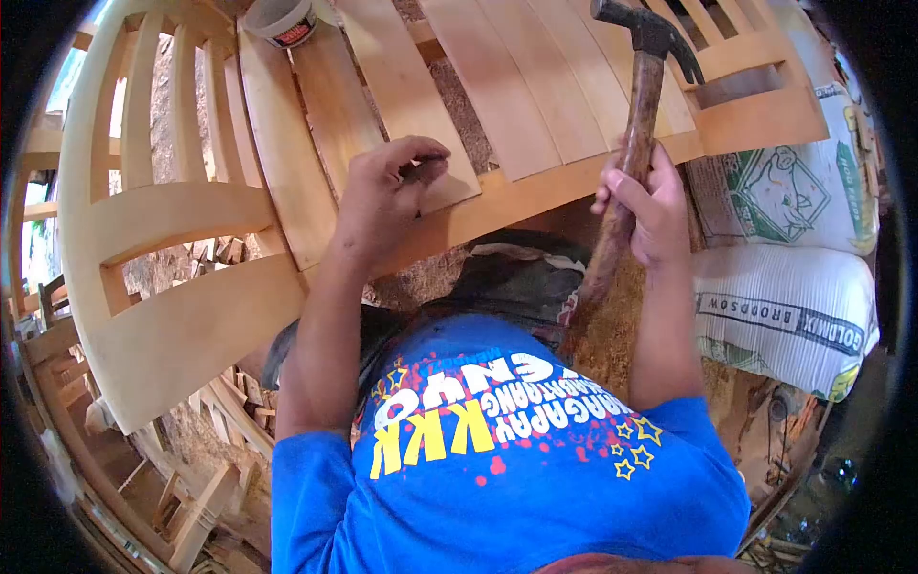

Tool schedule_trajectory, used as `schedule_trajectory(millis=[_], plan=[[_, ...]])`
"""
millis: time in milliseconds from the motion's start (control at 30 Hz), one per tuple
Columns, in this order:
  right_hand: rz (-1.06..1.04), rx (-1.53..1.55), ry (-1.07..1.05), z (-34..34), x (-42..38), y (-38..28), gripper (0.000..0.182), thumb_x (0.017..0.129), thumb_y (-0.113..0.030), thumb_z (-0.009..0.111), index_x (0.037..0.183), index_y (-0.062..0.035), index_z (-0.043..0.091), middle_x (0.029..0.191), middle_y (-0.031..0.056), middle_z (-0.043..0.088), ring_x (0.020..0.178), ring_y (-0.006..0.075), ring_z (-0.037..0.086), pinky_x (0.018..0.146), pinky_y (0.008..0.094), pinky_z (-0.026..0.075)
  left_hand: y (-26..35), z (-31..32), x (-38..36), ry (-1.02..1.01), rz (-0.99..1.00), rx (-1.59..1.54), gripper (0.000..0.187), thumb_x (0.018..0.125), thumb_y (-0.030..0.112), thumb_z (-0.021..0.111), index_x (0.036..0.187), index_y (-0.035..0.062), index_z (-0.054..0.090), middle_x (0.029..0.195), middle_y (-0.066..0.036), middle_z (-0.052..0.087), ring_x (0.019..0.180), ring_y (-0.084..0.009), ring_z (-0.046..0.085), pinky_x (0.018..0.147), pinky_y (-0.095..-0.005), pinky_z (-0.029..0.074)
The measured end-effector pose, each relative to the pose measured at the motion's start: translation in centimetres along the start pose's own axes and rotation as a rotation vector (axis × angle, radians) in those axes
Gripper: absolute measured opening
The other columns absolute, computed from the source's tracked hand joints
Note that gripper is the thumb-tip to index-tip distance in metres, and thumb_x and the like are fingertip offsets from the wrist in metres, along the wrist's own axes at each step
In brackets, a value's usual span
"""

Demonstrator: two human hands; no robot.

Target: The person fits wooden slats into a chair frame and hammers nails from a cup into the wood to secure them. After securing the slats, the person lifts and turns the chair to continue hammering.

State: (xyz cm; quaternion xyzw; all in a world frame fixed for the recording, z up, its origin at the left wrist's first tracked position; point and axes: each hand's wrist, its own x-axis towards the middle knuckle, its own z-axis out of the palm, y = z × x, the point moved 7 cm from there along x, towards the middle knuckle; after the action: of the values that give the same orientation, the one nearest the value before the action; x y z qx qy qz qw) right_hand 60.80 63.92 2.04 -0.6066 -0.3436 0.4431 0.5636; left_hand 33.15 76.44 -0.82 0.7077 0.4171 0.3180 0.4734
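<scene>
My right hand is wrapped round the wooden handle of a claw hammer. The hammer stands nearly upright, its dark metal head above the slats on the right. My left hand is curled, with thumb and fingers drawn together, over the near end of a pale wooden slat. Whatever it may hold is hidden by the fingers. Several slats lie side by side across a wooden bench frame, some with gaps between them.
A white plastic tub sits on the slats at the far left. The slatted bench end rises at left, another at right. Printed sacks are stacked at right. Wood pieces litter the floor at lower left.
</scene>
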Motion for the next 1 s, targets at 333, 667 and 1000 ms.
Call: schedule_trajectory(millis=[333, 667, 1000], plan=[[-0.089, -0.796, -0.320, 3.9, -5.3, -1.3, 0.038, 0.100, -0.033, 0.071, 0.119, -0.0036, 0.056, 0.092, 0.0240, 0.070, 0.091, 0.0471, 0.072, 0.074, 0.0523, 0.057, -1.1, -2.7, 1.1, 0.172, 0.003, 0.196, 0.014, 0.092, 0.013, 0.074, 0.102, 0.0026, 0.074, 0.087, -0.020, 0.074, 0.082, -0.0321, 0.076, 0.075, -0.0383, 0.058], [-0.049, -1.197, -0.517, 6.4, -4.0, 1.2, 0.032, 0.100, -0.024, 0.065, 0.124, -0.0063, 0.053, 0.105, 0.0254, 0.071, 0.088, 0.0490, 0.070, 0.074, 0.0591, 0.056, -3.0, -3.1, 2.1, 0.155, 0.027, 0.153, 0.017, 0.091, 0.006, 0.071, 0.107, 0.0032, 0.075, 0.096, -0.018, 0.077, 0.092, -0.0301, 0.078, 0.082, -0.0382, 0.060], [-0.555, -1.149, -0.671, 10.6, -4.0, -6.4, 0.063, 0.096, -0.015, 0.070, 0.155, -0.0264, 0.050, 0.087, 0.0147, 0.066, 0.075, 0.0368, 0.069, 0.067, 0.0498, 0.057, -5.0, -5.3, 2.4, 0.381, -0.007, -0.202, 0.013, 0.101, 0.010, 0.071, 0.112, 0.0040, 0.075, 0.102, -0.004, 0.080, 0.078, -0.0077, 0.066, 0.068, -0.0247, 0.052]])
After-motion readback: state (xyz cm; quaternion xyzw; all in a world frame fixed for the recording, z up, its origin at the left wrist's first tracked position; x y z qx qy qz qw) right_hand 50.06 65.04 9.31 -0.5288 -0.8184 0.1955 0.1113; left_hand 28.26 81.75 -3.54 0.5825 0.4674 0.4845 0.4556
